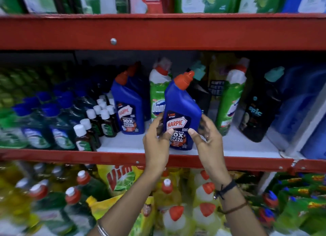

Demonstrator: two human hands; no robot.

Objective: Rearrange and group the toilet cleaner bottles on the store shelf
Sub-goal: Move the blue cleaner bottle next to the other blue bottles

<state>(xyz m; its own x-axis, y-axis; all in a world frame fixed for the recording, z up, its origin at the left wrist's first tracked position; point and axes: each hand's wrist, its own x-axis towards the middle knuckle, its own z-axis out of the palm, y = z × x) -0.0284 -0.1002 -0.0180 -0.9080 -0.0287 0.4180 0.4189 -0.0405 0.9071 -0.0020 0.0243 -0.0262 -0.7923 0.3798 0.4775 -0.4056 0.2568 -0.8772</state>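
Gripping blue red-capped Harpic bottle [181,110], both hands, upright.

Small white-capped brown bottles [91,128]; yellow Vim pouch [120,178].

left hand [157,144]: raised, fingers curled | right hand [209,144]: raised, fingers curled

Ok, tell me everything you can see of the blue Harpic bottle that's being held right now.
The held Harpic bottle is glossy blue plastic with an angled neck and an orange-red cap pointing up and to the right. Its dark front label reads "5 min action", "Harpic" and "10X Total Clean" and faces the camera. It leans slightly to the right at the front of the white shelf board; whether its base rests there is unclear. The left hand and right hand grip its lower sides, thumbs on the label.
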